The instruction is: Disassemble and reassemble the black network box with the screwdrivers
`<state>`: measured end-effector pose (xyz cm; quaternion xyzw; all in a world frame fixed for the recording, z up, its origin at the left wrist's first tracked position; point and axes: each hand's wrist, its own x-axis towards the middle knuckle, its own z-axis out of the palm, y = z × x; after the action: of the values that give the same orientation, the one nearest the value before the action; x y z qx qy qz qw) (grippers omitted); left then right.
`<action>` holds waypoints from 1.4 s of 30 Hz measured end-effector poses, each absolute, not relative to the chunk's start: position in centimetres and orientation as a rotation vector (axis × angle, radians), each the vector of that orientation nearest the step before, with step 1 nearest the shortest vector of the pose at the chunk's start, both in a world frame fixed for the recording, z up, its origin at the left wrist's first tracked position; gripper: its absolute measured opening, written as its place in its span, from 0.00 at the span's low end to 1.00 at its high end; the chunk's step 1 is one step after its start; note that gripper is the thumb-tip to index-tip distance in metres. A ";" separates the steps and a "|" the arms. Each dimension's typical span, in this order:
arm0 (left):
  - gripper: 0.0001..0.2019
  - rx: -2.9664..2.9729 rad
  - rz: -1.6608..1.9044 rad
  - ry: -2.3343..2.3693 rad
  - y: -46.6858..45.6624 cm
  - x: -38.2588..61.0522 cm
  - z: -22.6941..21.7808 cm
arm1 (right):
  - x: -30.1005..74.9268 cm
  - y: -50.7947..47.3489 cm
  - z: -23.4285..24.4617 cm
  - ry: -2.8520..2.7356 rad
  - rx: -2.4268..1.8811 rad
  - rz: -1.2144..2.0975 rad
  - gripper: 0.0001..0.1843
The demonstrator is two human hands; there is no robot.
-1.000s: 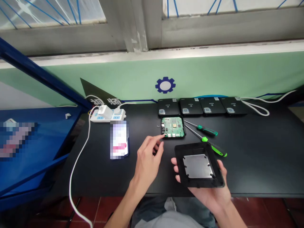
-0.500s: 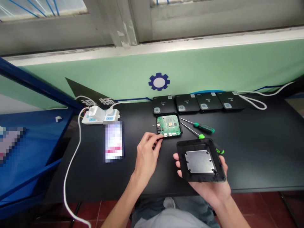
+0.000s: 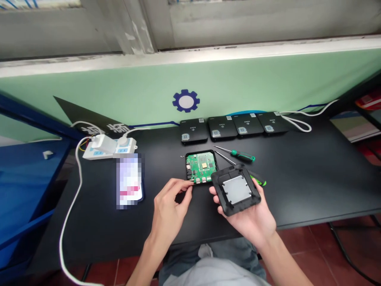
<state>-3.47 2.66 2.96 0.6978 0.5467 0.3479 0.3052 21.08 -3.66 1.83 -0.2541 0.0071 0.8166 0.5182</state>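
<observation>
Circuit board (image 3: 201, 167), where?

Seated in open black case base (image 3: 188, 171), mid-table, components exposed.

Hands?

Left hand (image 3: 169, 208) at 7 o'clock from board, fingers (image 3: 186, 182) close together, tips at board's near edge; clamped or merely touching, impossible to tell. Right hand (image 3: 247, 218) at 4 o'clock, clamped under and around black cover (image 3: 222, 194), metal plate (image 3: 237, 189) facing up.

Done and left?

Opened: this one unit, cover off, board not out of base. Closed: four black units (image 3: 232, 127) in row at 12 o'clock. Lying at 2 o'clock: two green-handled screwdrivers (image 3: 243, 156). At 10 o'clock: tiny screws (image 3: 181, 156), small and hard to make out.
</observation>
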 end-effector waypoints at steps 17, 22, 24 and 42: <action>0.17 1.102 0.892 1.323 3.1 -1.4 5.9 | 17.4 -2.9 3.5 -0.015 -0.513 2.119 0.44; 0.17 1.044 0.891 1.295 3.1 -1.4 5.5 | 18.0 -3.0 3.5 -0.083 -0.511 2.222 0.50; 0.16 1.042 0.886 1.305 3.0 -1.4 5.4 | 18.3 -3.2 3.6 -0.119 -0.518 2.282 0.53; 0.09 1.715 1.044 1.537 3.2 -2.8 2.9 | 21.5 -5.1 3.3 -0.184 -0.673 2.133 0.51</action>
<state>-2.79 3.19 2.86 0.6467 0.5796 0.3936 0.3016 21.52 -5.05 3.27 -0.2702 -0.0739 0.8564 0.4337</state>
